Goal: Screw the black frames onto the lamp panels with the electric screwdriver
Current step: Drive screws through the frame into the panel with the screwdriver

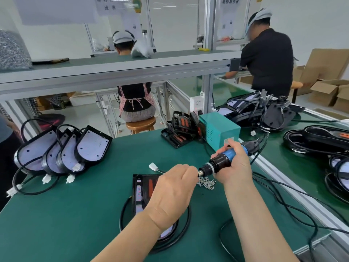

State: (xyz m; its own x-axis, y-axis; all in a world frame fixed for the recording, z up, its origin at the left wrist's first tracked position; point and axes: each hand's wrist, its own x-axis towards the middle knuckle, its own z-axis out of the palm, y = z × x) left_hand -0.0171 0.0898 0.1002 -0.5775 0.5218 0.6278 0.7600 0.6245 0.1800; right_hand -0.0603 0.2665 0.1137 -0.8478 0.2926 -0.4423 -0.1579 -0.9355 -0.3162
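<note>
A lamp panel with its black frame [142, 188] lies flat on the green table [75, 220] in front of me, largely hidden under my left hand [175, 190]. That hand hovers above it with fingers pinched together at the tip of the electric screwdriver [222, 161]; whether a screw is between them I cannot tell. My right hand [236, 163] grips the blue and black screwdriver, tilted with its tip pointing left and down. A small pile of screws [206, 183] lies just below the tip. The panel's black cable [186, 229] loops around it.
Several finished panels with cables and white plugs [62, 150] lean at the left. More frames [179, 129] and a teal power box [217, 127] stand behind. Piles of parts [264, 110] and cables [321, 140] fill the right. Two people work at benches beyond.
</note>
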